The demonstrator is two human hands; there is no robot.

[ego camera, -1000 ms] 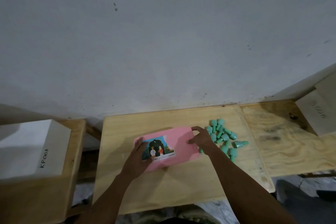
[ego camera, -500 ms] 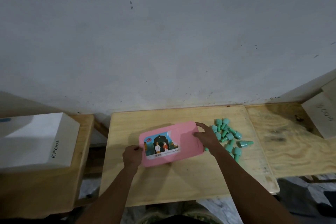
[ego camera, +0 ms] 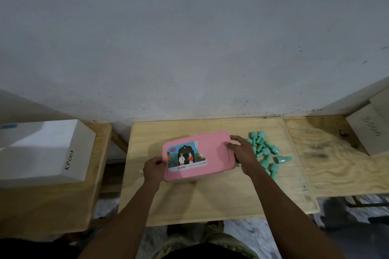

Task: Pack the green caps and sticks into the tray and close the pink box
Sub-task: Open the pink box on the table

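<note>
Two bare forearms reach in from the near edge over the wooden table (ego camera: 210, 202). Left hand (ego camera: 154, 169) grips the near-left corner of the pink box (ego camera: 212, 153), fingers curled around its edge. Right hand (ego camera: 242, 151) clamps the box's right end, thumb on the lid, fingers wrapped over the far-right corner. Box sits mid-table, lid on, picture label (ego camera: 185, 157) on its left half (printed figures, barcode). Just right of the box, green caps (ego camera: 265, 149) lie in a loose pile on the table, some hidden behind the right hand. Left of the box, well apart, white block marked KP003 (ego camera: 42, 149). Far right of the box, another marked block (ego camera: 370, 130). Grey wall (ego camera: 189, 38) behind the box.
</note>
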